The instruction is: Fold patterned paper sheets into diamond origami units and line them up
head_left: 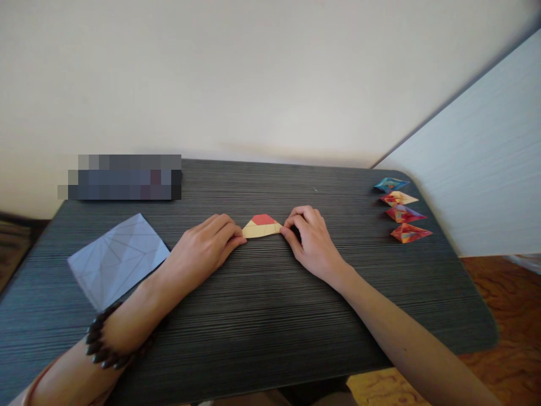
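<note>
A small piece of folded paper (pixel 262 230), pale yellow with a red top, is stretched between my two hands over the middle of the table. My left hand (pixel 211 242) pinches its left corner between thumb and fingers. At the opposite corner, my right hand (pixel 311 239) grips the paper between thumb and index finger. Beside my left forearm lies a bluish creased paper sheet (pixel 120 256), spread flat. A dark beaded bracelet (pixel 99 341) circles my left wrist.
Several folded paper shapes, among them a blue one (pixel 391 184) and a red-orange one (pixel 409 233), line the dark table's (pixel 270 327) right side. A blurred-out dark object (pixel 124 179) sits at the back left. A pale wall (pixel 270 84) rises behind; a white panel (pixel 477 152) stands right.
</note>
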### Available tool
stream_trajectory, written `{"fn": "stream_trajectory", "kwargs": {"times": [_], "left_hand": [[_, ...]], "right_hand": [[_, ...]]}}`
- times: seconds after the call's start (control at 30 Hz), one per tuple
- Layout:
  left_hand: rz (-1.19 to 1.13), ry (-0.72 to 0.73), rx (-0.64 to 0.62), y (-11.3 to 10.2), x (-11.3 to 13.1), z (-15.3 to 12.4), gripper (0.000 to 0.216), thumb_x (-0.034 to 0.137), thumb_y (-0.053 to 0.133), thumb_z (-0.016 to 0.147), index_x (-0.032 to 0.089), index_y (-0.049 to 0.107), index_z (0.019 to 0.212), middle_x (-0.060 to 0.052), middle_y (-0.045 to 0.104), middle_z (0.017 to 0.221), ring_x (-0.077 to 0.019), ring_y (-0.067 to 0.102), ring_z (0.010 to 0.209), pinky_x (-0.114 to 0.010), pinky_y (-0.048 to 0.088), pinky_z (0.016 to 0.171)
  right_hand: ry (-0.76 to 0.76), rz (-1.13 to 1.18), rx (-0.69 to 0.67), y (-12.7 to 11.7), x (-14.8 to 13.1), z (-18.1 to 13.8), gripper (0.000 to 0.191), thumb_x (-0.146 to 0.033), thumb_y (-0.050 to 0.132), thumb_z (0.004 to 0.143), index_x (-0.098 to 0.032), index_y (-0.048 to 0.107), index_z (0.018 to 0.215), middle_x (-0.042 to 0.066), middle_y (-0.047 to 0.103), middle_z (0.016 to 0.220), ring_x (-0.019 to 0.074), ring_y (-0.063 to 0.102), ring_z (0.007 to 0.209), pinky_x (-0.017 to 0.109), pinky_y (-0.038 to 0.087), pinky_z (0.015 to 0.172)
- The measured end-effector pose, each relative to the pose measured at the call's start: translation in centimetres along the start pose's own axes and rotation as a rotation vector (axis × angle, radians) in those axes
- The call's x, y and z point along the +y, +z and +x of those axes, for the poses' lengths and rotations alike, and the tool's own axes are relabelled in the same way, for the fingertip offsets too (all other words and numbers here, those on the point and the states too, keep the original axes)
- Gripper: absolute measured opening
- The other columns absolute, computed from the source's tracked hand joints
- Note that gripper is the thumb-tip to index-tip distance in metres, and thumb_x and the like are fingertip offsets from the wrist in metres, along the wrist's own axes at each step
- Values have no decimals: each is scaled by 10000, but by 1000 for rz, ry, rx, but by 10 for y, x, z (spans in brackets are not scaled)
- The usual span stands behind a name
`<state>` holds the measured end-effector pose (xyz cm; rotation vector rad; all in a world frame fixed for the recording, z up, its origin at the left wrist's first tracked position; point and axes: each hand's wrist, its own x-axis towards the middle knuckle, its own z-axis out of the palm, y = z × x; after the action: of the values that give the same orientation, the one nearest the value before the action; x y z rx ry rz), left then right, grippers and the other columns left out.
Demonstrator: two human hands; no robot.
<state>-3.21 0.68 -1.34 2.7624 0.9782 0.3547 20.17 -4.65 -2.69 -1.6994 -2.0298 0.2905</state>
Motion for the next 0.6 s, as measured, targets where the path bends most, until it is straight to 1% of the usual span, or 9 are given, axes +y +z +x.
{"fn": "stream_trajectory", "kwargs": {"times": [0.13, 0.23, 0.47, 0.6], "left_hand": [[19, 96, -43, -1, -2, 1, 242, 293, 385, 958, 163, 586, 924, -52, 569, 908, -183, 541, 849, -338, 477, 791], [21, 128, -61, -1, -2, 2, 231, 274, 381, 960, 170, 586, 939, -51, 566, 927, -178, 539, 846, -330, 475, 781], [-45, 89, -54, 2, 0, 2, 221, 270, 388, 956, 171, 585, 946, -49, 574, 915, -178, 535, 846, -331, 456, 789], [-86, 0, -26, 4, 4, 2, 206, 310, 425, 941, 178, 579, 906, -35, 579, 877, -182, 527, 824, -339, 443, 779]], "right_hand": [[30, -21, 1, 2, 0, 1, 133, -265, 480, 909, -181, 574, 867, 83, 536, 1025, 226, 490, 941, 374, 410, 805], [50, -49, 2, 2, -1, 1, 134, -269, 476, 911, -181, 568, 868, 83, 537, 1031, 228, 487, 939, 376, 406, 798], [10, -55, -32, 1, 0, 1, 119, -243, 449, 920, -190, 550, 884, 73, 544, 1063, 217, 485, 953, 364, 392, 792], [38, -50, -25, 1, -2, 1, 116, -240, 459, 910, -189, 550, 859, 73, 546, 1074, 219, 491, 953, 363, 385, 788]]}}
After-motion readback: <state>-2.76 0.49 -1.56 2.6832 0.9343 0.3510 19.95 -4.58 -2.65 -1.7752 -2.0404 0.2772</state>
